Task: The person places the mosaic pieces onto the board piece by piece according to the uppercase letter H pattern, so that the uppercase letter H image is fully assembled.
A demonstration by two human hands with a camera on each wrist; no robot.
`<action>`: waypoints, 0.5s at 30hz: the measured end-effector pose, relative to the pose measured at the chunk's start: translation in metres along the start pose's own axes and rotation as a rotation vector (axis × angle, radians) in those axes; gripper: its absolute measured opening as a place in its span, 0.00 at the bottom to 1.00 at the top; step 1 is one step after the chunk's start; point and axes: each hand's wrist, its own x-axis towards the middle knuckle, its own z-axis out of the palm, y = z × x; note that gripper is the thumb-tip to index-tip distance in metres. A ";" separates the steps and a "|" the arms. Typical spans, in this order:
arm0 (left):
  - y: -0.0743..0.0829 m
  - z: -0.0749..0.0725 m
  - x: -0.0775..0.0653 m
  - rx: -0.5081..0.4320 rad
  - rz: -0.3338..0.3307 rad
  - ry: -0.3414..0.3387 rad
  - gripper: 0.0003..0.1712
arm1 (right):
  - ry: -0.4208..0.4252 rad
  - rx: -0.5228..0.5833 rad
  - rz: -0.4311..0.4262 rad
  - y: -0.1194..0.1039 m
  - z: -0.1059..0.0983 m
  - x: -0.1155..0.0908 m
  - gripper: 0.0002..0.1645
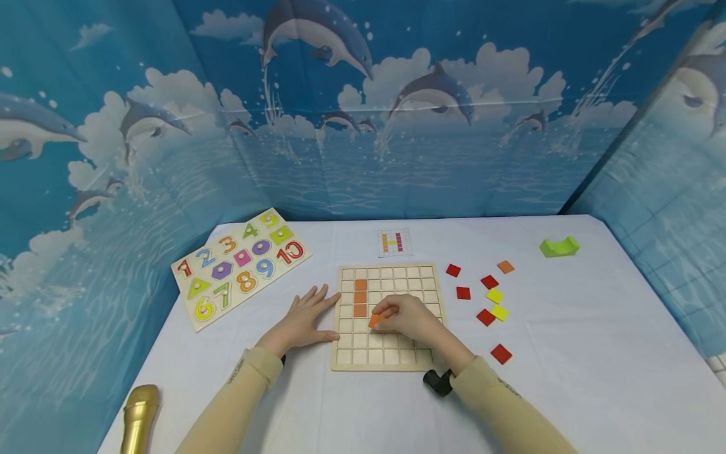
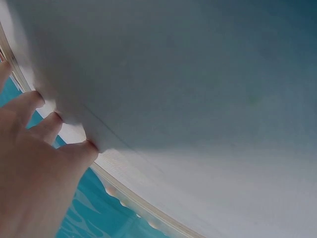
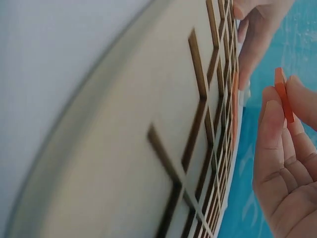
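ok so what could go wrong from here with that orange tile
The right hand pinches the orange tile with its fingertips, so the tile might slip. In the head view it appears just right of the column of three placed orange tiles, so it could land one column over. The board might shift if bumped, since the left hand is only at its left edge.
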 end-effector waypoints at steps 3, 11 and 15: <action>-0.001 0.001 0.000 0.000 -0.004 0.000 0.51 | 0.001 -0.010 0.008 -0.003 0.008 0.005 0.11; -0.002 0.001 0.001 0.005 -0.013 -0.011 0.51 | 0.008 -0.092 0.022 -0.009 0.023 0.015 0.07; -0.002 0.001 0.002 -0.002 -0.005 0.000 0.51 | 0.025 -0.118 0.018 -0.014 0.026 0.019 0.06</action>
